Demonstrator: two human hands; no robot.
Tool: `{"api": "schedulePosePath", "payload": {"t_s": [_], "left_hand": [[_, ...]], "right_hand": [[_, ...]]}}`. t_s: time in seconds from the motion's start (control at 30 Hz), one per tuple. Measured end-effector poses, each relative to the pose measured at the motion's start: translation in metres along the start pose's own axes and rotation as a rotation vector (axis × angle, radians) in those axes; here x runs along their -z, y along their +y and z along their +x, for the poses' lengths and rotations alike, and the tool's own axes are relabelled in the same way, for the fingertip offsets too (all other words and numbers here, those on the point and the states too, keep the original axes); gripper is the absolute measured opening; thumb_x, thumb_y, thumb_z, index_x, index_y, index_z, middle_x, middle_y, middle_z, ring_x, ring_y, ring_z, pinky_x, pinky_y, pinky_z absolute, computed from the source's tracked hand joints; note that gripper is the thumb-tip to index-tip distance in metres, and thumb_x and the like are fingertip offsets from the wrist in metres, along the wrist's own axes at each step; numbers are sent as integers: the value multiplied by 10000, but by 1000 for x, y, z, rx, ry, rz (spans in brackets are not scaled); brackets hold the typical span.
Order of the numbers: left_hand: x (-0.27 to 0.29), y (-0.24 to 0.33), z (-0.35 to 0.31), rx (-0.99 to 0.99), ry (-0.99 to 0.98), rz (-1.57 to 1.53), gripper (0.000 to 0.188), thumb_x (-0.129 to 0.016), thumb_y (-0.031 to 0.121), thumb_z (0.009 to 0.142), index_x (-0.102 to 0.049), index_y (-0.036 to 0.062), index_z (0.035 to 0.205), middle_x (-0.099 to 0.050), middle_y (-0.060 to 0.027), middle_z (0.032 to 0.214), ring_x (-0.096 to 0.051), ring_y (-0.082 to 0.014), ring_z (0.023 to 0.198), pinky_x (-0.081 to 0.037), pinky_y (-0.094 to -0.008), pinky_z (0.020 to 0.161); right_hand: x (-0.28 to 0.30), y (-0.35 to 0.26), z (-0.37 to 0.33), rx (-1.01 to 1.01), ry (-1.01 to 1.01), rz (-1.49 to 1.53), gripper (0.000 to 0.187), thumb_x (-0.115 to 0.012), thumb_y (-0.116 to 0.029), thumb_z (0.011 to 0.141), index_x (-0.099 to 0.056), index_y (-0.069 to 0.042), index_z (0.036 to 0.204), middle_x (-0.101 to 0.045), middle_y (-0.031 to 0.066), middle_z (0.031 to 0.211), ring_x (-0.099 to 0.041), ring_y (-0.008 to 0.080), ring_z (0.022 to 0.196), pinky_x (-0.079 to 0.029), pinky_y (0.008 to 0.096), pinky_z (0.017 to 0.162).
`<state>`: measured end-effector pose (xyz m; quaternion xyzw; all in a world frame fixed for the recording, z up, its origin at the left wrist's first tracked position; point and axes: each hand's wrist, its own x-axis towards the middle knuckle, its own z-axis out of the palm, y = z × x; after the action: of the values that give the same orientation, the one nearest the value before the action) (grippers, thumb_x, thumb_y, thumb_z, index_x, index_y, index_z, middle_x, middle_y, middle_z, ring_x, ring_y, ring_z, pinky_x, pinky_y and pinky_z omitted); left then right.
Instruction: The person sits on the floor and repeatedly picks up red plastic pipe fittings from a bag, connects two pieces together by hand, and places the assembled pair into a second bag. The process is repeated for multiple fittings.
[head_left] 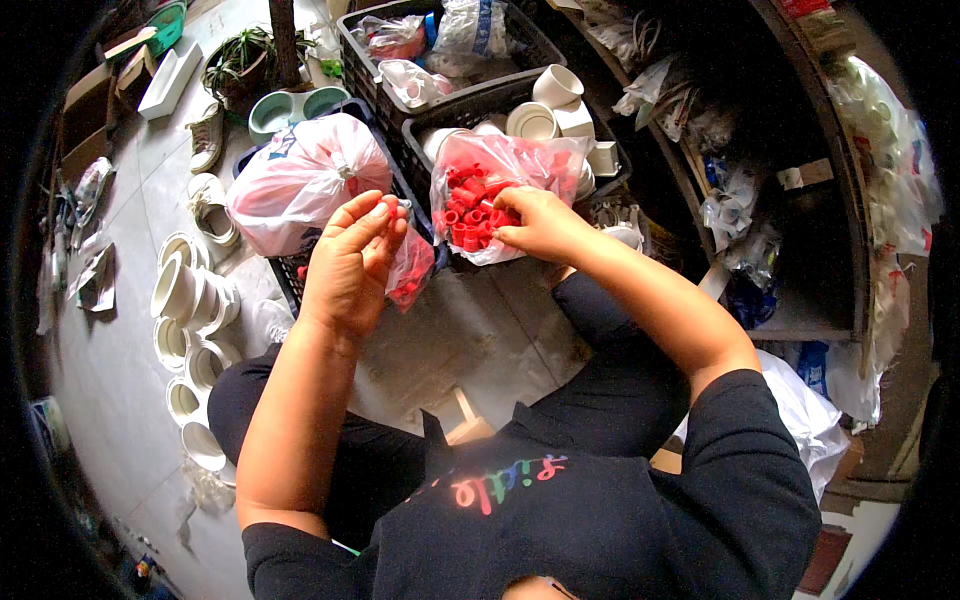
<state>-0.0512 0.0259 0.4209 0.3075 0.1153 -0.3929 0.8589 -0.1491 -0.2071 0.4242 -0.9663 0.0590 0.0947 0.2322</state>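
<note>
My left hand (345, 268) is raised with its fingers closed in a pinch, and a small red plastic piece (389, 204) shows at the tips of thumb and forefinger. To its right, my right hand (545, 222) reaches over the opened clear plastic bag (478, 152). Its thumb and fingers curl round some of the short red plastic tube pieces (466, 212) heaped inside; the fingertips are partly hidden among them. This bag rests on the near side of a dark crate (618, 172). A smaller clear bag with red pieces (408, 272) hangs beside my left hand.
A tied white bag (300, 185) fills another crate at left. White plastic pots (532, 122) stand in the dark crate, and more white pots (188, 290) lie in stacks on the left floor. Shoes (207, 138) lie beyond them. A dark shelf (815, 330) stands at right.
</note>
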Motion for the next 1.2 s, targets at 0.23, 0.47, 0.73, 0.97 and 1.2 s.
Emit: {"api": "schedulePosePath", "payload": {"t_s": [0.23,0.47,0.73,0.97,1.2], "left_hand": [[13,-12,18,57,70,5,229,-541,77,816,-490,15,1031,-575,-115,950,-576,-177,834,-491,-264,749],[11,-33,39,129,155,90,217,-529,116,828,-501,14,1018,-587,-109,901,-583,-172,791,-503,-259,715],[22,-75,66,316,378,227,222,-472,133,805,-506,2,982,-531,-88,885,-535,-191,754,-493,-300,704],[40,-110,114,129,232,1330,359,-586,338,770,-532,22,932,-565,-72,764,-555,-178,694,-455,-300,598],[62,-115,140,-91,136,1723,300,-567,286,767,-566,-5,840,-599,-162,823,-578,-280,777,-441,-346,694]], "right_hand": [[-33,21,50,123,-201,-295,307,-543,-101,702,-518,-48,1003,-539,155,902,-541,313,889,-449,398,745],[-19,52,72,184,-160,-593,116,-509,-109,734,-559,-51,821,-584,137,789,-610,283,719,-495,388,588],[-10,66,61,292,-152,-582,99,-498,-169,752,-546,-84,739,-581,95,681,-594,240,614,-439,381,583],[6,72,23,520,-244,-426,98,-524,-215,740,-525,-118,726,-549,19,649,-561,193,719,-328,402,848],[6,77,8,665,-173,-419,49,-511,-159,659,-523,-153,612,-526,-18,597,-565,161,684,-355,363,847]]}}
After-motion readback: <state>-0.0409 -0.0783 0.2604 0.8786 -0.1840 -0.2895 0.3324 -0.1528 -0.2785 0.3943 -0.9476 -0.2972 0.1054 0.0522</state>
